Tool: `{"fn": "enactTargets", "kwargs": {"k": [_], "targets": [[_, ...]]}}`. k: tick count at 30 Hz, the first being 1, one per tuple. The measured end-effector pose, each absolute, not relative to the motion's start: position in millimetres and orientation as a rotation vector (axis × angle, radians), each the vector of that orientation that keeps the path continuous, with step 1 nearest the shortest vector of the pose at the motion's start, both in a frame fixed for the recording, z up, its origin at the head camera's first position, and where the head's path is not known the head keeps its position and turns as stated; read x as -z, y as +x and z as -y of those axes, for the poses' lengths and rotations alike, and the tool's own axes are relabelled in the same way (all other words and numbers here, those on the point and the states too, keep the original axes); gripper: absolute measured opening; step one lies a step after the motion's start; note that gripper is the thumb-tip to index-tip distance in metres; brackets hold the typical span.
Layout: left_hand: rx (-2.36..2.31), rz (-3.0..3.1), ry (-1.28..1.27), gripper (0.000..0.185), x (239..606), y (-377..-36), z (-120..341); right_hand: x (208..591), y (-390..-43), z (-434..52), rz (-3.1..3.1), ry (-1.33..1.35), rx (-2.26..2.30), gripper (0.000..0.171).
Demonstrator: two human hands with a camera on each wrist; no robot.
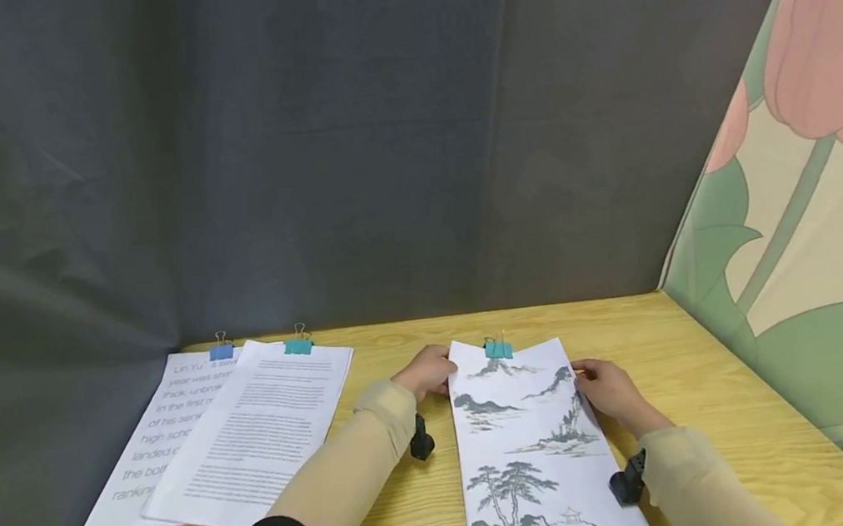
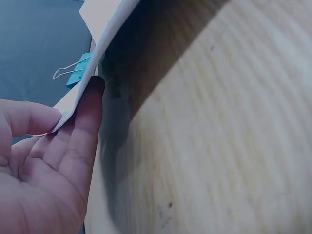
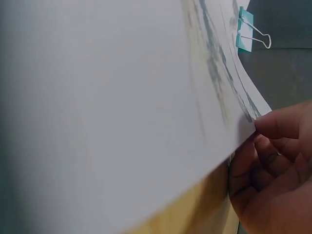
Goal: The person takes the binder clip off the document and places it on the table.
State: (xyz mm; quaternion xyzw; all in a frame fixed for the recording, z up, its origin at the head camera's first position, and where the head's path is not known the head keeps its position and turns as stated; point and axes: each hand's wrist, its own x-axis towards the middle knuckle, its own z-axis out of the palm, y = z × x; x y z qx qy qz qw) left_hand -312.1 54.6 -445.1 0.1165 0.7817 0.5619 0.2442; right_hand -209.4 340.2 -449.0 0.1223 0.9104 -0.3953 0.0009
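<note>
A stack of white sheets [image 1: 515,438] printed with an ink landscape of mountains and pines lies toward me, right of centre in the head view. A teal binder clip [image 1: 498,350] grips its far edge. My left hand [image 1: 427,371] pinches the stack's left edge near the top, thumb above and fingers beneath, as the left wrist view shows. On the opposite edge, a little lower, my right hand [image 1: 610,388] pinches the paper between thumb and fingers. The sheets bow, and their side edges are raised off the wood in both wrist views.
Two text-printed paper stacks overlap on the left: one with large print [image 1: 132,480] and a blue clip [image 1: 222,351], the other with small print [image 1: 256,436] and a green clip [image 1: 298,345]. The wooden table [image 1: 767,433] meets a dark curtain [image 1: 381,149] behind and a tulip-patterned panel [image 1: 828,261] at right.
</note>
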Motion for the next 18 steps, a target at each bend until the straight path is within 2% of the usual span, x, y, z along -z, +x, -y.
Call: {"fn": "enactTargets", "kwargs": {"k": [11,18], "targets": [[-1.577,-2.17,0.34,0.015,451,-308,-57,439,-214,-345,-2.882,0.314,1.129,0.038],[-1.559,-2.149,0.398,0.015,450,-305,-55,428,-227,-344,-2.991,0.144,0.914,0.037]]}}
